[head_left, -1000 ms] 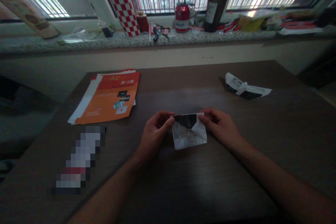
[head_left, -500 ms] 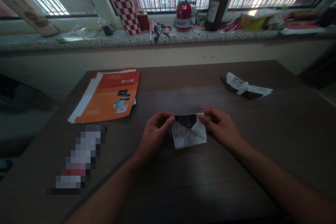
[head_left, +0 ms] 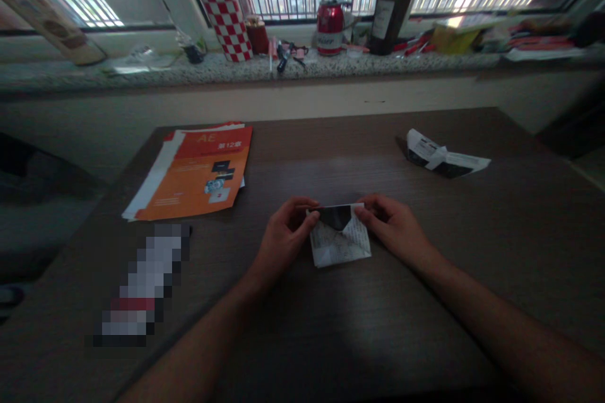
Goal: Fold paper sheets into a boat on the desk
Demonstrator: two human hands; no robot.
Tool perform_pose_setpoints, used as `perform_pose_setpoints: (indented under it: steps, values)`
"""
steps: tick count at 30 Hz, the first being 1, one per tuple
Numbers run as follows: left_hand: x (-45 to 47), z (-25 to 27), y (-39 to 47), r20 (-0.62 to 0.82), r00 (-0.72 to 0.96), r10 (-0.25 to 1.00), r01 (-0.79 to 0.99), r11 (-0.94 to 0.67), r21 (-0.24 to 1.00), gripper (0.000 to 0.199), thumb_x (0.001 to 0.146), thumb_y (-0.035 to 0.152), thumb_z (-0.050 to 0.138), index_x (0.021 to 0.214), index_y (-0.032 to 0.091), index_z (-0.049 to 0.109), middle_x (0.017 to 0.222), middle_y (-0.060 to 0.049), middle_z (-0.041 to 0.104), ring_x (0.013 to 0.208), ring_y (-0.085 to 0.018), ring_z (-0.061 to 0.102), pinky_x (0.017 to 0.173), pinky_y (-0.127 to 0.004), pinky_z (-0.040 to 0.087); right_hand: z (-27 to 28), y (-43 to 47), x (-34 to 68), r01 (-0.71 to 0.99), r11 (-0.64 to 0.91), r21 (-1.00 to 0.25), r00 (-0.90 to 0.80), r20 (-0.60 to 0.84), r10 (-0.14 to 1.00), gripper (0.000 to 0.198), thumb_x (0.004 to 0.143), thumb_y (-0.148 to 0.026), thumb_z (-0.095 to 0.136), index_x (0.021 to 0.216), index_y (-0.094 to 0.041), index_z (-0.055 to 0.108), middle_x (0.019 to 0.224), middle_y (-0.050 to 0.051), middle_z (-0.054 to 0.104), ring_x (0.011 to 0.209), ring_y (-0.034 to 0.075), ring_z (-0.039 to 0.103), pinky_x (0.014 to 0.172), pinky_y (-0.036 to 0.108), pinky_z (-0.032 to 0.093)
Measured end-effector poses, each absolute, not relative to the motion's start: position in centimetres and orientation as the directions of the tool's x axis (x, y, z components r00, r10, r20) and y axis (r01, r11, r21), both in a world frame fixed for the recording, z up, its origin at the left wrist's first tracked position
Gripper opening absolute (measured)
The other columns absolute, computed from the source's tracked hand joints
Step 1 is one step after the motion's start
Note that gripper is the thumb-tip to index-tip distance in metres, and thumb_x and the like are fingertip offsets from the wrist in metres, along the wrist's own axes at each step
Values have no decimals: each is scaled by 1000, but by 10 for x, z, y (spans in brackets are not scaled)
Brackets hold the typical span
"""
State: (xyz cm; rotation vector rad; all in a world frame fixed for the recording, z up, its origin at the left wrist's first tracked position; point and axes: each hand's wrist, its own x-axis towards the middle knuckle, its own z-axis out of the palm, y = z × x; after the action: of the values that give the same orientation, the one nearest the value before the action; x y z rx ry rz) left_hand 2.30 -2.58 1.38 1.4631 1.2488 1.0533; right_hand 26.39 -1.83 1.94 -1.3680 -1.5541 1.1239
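Observation:
A folded sheet of printed paper point(head_left: 338, 245) is held over the middle of the brown table point(head_left: 302, 334). Its top edge has a dark triangular flap pointing down; the rest is pale with small print. My left hand point(head_left: 288, 230) pinches the upper left corner between thumb and fingers. At the upper right corner, my right hand point(head_left: 393, 223) grips the paper the same way, thumb in front. The fingers behind the paper are partly hidden.
A folded paper shape point(head_left: 444, 157) lies at the back right. Orange booklets point(head_left: 203, 170) are stacked at the back left, above a pixelated flat object point(head_left: 144, 283). On the windowsill point(head_left: 179, 75) stand a red mug point(head_left: 329, 28), a dark cup point(head_left: 390, 16) and small clutter.
The left thumb and fingers have slid slightly right along the paper's top edge. The right hand has shifted a little left. Both keep hold of the paper.

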Motion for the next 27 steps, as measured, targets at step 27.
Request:
perform_pose_setpoints:
  steps: [27]
  values:
    - [23, 10, -23, 159, 187, 969, 435, -227, 871, 9, 96, 27, 68, 103, 22, 72, 88, 0, 70, 74, -17, 62, 68, -28, 47, 11, -16, 265, 461, 152, -874, -191, 69, 979, 25, 100, -44, 64, 100, -21, 72, 80, 2, 69, 72, 18, 62, 64, 31, 45]
